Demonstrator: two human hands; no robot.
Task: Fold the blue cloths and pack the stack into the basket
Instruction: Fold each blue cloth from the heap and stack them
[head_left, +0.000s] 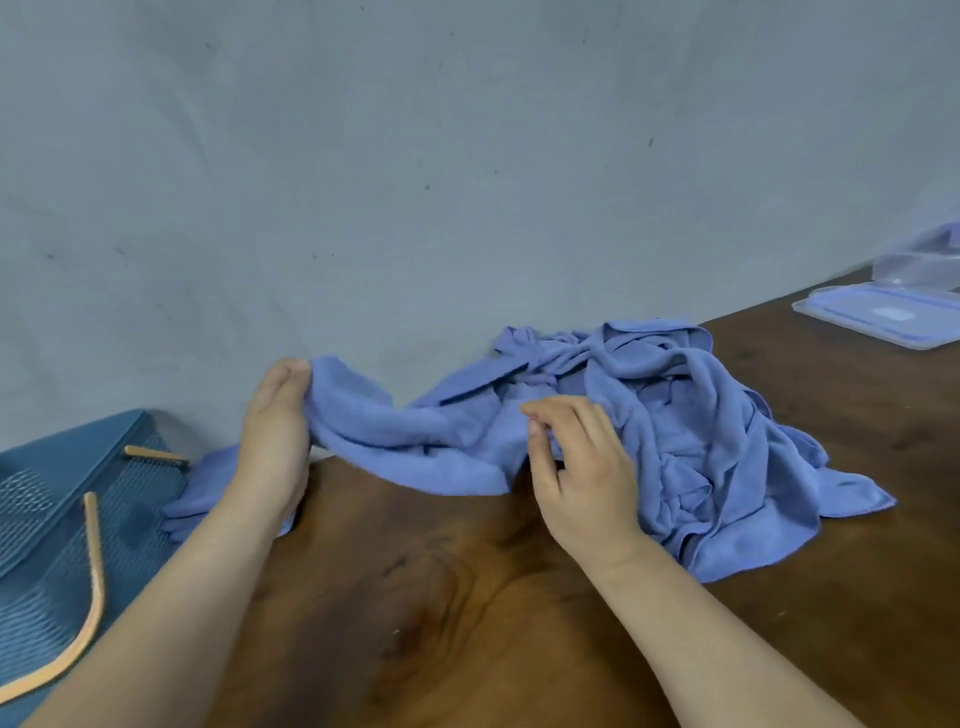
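- Here, the left hand (275, 431) has its grip clamped on one end of a blue cloth (415, 441). The thumb lies on the near side and the fingers go behind the fabric, holding that end up above the tabletop (467, 623).
- The right hand (576, 467) has its fingers curled, with the grip pinched on the other end of this cloth, thumb and forefinger closed on the fabric.
- The cloth sags between the two hands, clear of the wood in the middle, with its lower edge hanging near the surface.
- A crumpled pile of cloths (701, 415) rests on the tabletop behind and to the right of the right hand, up against the grey wall (363, 156). The held cloth runs into this pile, and I cannot tell where one ends and the other begins.
- A flat cloth (208, 478) lies on the tabletop under the left forearm, just beside the basket. I cannot tell whether it is one piece or several.
- The basket (47, 519), teal mesh, sits at the left edge, partly cut off by the frame. Its wood-coloured handle (93, 571) curves across it.
- At the far right a clear lid (883, 317) with a blue rim lies flat on the tabletop. A clear box (924, 260) stands just behind it, showing something blue inside.
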